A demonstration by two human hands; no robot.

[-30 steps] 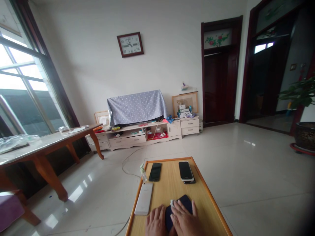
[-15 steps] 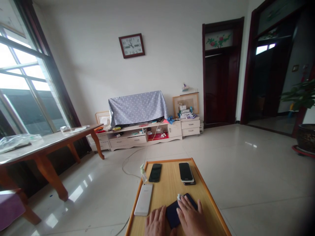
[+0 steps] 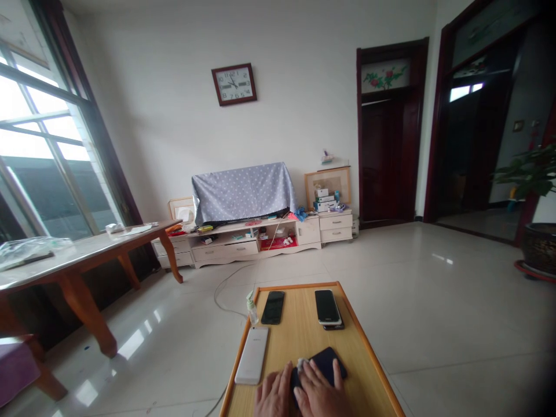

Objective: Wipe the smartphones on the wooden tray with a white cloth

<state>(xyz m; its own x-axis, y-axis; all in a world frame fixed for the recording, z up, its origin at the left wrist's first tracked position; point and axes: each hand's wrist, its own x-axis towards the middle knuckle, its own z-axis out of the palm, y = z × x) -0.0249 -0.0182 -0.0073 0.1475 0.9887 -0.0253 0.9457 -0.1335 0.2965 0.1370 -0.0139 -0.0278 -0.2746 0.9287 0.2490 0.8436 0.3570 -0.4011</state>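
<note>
Left hand (image 3: 274, 394), right hand (image 3: 319, 397) on dark phone (image 3: 329, 365) — white scrap (image 3: 300, 364) half-hidden.

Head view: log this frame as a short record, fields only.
left hand: resting on a dark navy rectangular phone
right hand: on the same phone, fingers beside a small white cloth
surface: light wood low tabletop with orange edging
also on surface: white smartphone, black smartphone, two stacked black smartphones
by left edge: small clear pump bottle
</note>
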